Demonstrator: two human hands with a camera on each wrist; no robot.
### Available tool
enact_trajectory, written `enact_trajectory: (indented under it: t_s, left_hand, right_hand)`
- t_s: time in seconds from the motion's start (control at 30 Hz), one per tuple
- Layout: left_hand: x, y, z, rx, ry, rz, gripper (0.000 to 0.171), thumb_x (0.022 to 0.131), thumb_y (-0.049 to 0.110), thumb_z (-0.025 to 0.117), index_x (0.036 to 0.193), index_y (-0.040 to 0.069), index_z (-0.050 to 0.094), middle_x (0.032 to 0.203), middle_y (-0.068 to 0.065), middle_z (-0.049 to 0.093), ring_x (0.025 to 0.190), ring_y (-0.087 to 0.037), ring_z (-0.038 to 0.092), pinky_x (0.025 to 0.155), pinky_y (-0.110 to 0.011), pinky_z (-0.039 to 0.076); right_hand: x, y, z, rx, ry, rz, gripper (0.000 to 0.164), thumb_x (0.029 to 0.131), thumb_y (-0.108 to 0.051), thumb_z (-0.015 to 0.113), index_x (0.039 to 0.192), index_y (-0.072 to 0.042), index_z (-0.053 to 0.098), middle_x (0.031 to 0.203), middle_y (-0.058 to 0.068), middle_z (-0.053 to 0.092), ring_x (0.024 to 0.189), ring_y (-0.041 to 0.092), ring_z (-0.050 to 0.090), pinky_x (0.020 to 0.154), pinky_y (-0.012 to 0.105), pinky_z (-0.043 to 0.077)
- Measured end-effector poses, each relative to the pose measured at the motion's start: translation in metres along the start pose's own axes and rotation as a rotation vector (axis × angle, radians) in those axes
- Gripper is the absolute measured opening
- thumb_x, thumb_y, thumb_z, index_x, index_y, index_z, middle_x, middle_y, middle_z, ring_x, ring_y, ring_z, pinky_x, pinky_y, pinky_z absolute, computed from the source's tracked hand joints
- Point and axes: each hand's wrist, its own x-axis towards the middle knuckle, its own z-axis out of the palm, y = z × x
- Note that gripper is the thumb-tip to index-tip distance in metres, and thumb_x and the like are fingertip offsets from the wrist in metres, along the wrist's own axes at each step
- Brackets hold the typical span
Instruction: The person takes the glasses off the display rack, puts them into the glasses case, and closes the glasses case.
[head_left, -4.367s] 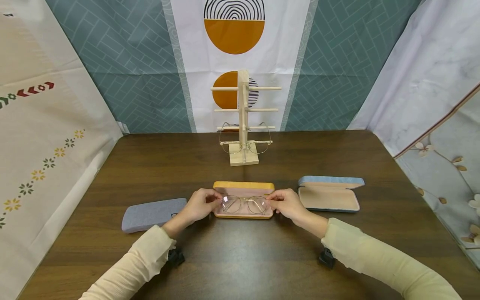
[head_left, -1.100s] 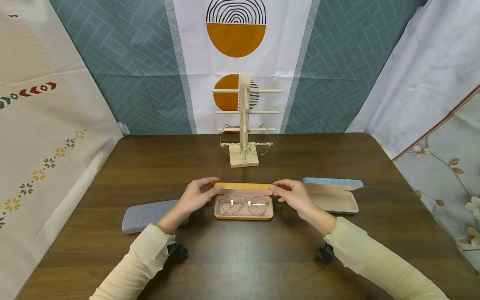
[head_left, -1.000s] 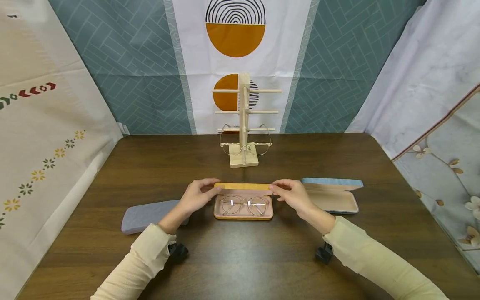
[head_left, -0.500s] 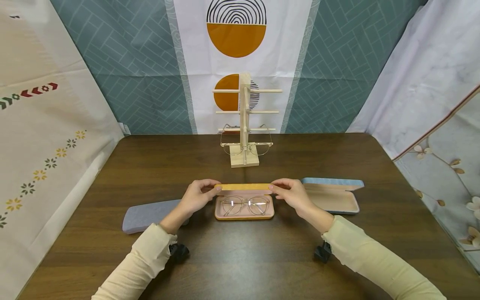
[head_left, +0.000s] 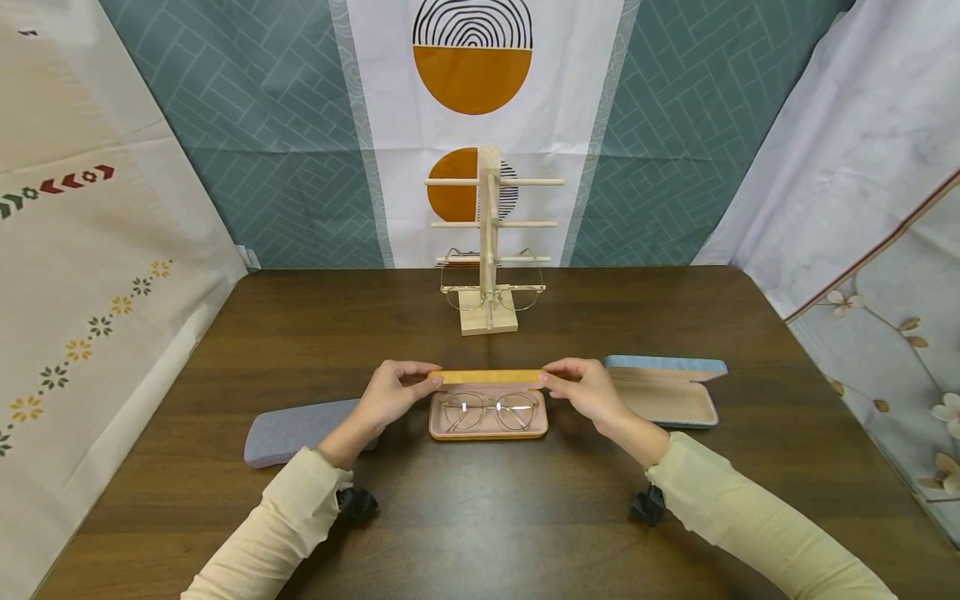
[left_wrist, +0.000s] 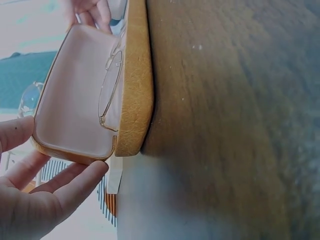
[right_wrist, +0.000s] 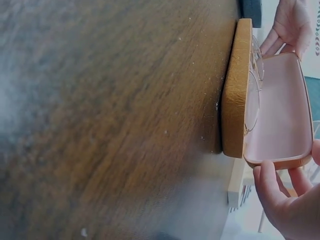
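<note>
The yellow eyeglass case (head_left: 487, 437) stands on the table with its lid part-way up and a pale pink lining. Round wire-framed eyeglasses (head_left: 465, 410) lie inside, their lenses toward the person. At the lid's left corner my left hand (head_left: 390, 393) pinches the edge between thumb and fingers. My right hand (head_left: 585, 390) holds the right corner the same way. In the left wrist view the left thumb and fingers (left_wrist: 82, 187) straddle the lid (left_wrist: 72, 95). The right wrist view has the right fingers (right_wrist: 270, 185) against the lid's end.
To the left lies a closed grey-blue case (head_left: 300, 429), partly behind the left forearm. An unfolded blue case (head_left: 660, 400) sits just right of the right hand. Behind stands a wooden display rack (head_left: 487, 242) bearing another pair of glasses (head_left: 528, 292) low down.
Earlier both hands held the eyeglasses at the case; they have let go and taken the lid's two corners. Over the last second the lid has tipped slightly forward and down.
</note>
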Motion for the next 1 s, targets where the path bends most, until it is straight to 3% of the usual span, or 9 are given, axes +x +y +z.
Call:
enact_trajectory:
  t_s: [0.4, 0.8, 1.0]
  left_hand:
    - [-0.005, -0.002, 0.001, -0.011, -0.008, -0.029, 0.025, 0.081, 0.005, 0.067, 0.105, -0.005, 0.066, 0.102, -0.018, 0.065, 0.091, -0.024, 0.063, 0.075, -0.03, 0.051]
    - [-0.008, -0.002, 0.001, -0.022, -0.019, -0.021, 0.026, 0.081, 0.003, 0.067, 0.104, -0.006, 0.066, 0.1, -0.019, 0.065, 0.087, -0.022, 0.064, 0.071, -0.025, 0.051]
    - [-0.011, 0.0, 0.002, -0.027, -0.017, -0.005, 0.025, 0.079, 0.0, 0.067, 0.103, -0.008, 0.065, 0.1, -0.02, 0.064, 0.087, -0.02, 0.063, 0.069, -0.023, 0.051]
  right_hand:
    - [-0.002, 0.004, 0.002, -0.032, 0.028, -0.02, 0.025, 0.083, -0.007, 0.066, 0.103, 0.009, 0.063, 0.098, 0.017, 0.065, 0.085, 0.02, 0.062, 0.074, 0.032, 0.052]
    - [-0.006, 0.005, 0.001, -0.039, 0.023, -0.037, 0.026, 0.082, -0.006, 0.066, 0.103, 0.008, 0.064, 0.096, 0.016, 0.065, 0.083, 0.017, 0.062, 0.072, 0.027, 0.052]
    - [-0.009, 0.005, 0.001, -0.1, 0.03, -0.035, 0.026, 0.082, -0.011, 0.068, 0.103, 0.004, 0.066, 0.096, 0.012, 0.066, 0.087, 0.019, 0.061, 0.074, 0.027, 0.05]
